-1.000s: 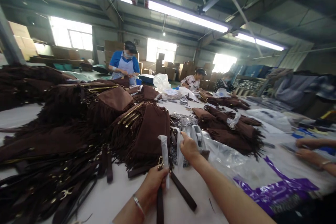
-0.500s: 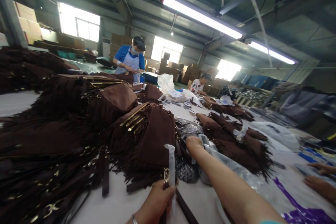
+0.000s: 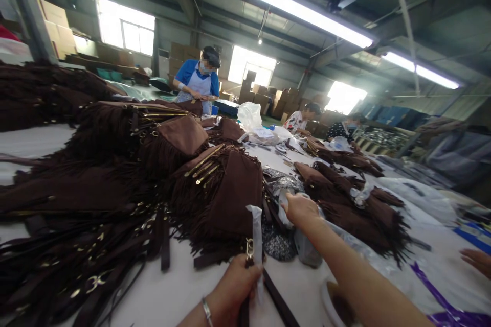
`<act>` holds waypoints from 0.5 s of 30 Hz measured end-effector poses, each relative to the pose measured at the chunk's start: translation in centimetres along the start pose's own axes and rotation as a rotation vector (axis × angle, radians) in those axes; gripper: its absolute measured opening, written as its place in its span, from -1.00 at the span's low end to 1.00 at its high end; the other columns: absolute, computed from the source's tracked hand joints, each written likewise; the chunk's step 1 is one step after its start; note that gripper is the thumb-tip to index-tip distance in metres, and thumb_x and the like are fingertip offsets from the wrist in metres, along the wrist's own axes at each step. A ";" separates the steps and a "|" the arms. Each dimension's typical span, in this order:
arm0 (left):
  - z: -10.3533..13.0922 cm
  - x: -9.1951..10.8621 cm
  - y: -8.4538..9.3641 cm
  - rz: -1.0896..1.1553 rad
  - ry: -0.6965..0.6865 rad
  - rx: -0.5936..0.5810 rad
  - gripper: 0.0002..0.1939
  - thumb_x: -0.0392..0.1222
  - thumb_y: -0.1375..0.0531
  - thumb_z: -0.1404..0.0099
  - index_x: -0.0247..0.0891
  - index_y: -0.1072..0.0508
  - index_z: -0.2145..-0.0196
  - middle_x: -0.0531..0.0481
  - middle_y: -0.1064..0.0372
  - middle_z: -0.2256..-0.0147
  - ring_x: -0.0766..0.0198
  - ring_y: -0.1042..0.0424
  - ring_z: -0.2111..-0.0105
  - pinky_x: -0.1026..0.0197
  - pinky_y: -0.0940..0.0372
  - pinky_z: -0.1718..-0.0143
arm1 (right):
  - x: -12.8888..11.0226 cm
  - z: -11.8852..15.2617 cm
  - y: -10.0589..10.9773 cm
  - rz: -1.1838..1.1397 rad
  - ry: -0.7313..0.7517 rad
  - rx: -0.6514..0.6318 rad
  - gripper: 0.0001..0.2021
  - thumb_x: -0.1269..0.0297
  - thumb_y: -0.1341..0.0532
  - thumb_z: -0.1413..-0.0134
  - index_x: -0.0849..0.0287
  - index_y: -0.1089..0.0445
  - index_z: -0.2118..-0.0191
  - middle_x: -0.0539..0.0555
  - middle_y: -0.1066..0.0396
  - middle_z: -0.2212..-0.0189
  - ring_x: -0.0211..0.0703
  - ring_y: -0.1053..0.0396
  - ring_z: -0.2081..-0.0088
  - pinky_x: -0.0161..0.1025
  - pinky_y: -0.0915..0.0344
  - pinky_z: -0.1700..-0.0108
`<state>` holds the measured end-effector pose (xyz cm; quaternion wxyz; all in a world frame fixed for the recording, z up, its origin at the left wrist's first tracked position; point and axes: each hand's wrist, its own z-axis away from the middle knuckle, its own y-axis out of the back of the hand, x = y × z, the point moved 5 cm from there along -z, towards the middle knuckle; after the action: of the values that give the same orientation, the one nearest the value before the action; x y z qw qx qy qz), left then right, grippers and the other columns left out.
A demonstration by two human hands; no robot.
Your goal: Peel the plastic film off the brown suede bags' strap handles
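My left hand (image 3: 240,278) is closed round a dark brown strap (image 3: 276,299) with a gold clasp (image 3: 249,248). A whitish, translucent plastic strip (image 3: 257,230) stands up from the same grip, beside the clasp. Farther off, my right hand (image 3: 303,210) pinches a crumpled, translucent plastic piece (image 3: 284,209) over a clear plastic container (image 3: 309,250). Black-and-white speckled material (image 3: 278,242) lies beside the container. Close to the left of it stands a stack of brown fringed bags (image 3: 238,194) with gold zips.
More brown fringed bags (image 3: 341,199) lie at the right, near clear plastic sheeting (image 3: 418,196). Straps with gold fittings (image 3: 95,281) spread across the left. A roll (image 3: 337,301) and purple plastic (image 3: 441,296) lie near right. Another person's hand (image 3: 477,260) shows at the right edge; a co-worker (image 3: 199,79) stands beyond.
My right hand has come up from in the container, with a translucent plastic piece now showing at its fingertips. My left hand keeps its hold on the strap. The view has shifted slightly.
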<state>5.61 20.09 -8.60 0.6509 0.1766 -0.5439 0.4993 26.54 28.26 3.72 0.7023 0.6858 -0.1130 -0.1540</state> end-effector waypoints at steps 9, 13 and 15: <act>1.5 0.6 -0.3 0.123 0.015 -0.106 -0.75 -0.11 -0.31 -0.03 -0.27 -0.33 0.46 0.21 -0.08 0.64 0.46 0.01 0.67 0.33 0.11 0.64 | -6.6 4.6 -6.0 -1.132 -0.028 -0.287 -0.56 -0.09 -0.15 -0.10 0.25 -0.40 0.44 0.08 -0.43 0.56 -0.31 -0.26 0.63 -0.39 -0.07 0.64; 1.9 0.7 -0.2 0.133 0.013 -0.142 -0.68 -0.08 -0.35 0.02 -0.27 -0.31 0.46 0.22 -0.05 0.63 0.49 0.05 0.66 0.34 0.16 0.64 | -6.6 5.6 -4.3 -1.450 0.019 -0.202 -0.67 0.03 -0.33 0.11 0.22 -0.38 0.37 0.02 -0.44 0.52 -0.28 -0.34 0.54 -0.39 -0.24 0.54; 2.0 0.8 -0.1 0.097 0.000 -0.143 -0.68 -0.06 -0.35 0.01 -0.28 -0.33 0.45 0.20 -0.08 0.61 0.49 0.06 0.66 0.33 0.17 0.64 | -5.6 7.0 -3.1 -1.556 0.046 -0.158 -0.63 0.05 -0.38 0.21 0.20 -0.40 0.31 0.00 -0.47 0.49 -0.27 -0.37 0.50 -0.38 -0.30 0.48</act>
<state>4.54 18.88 -7.22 0.6370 0.1030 -0.5861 0.4899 18.56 23.84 1.20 0.4413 0.5190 0.4262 -0.5952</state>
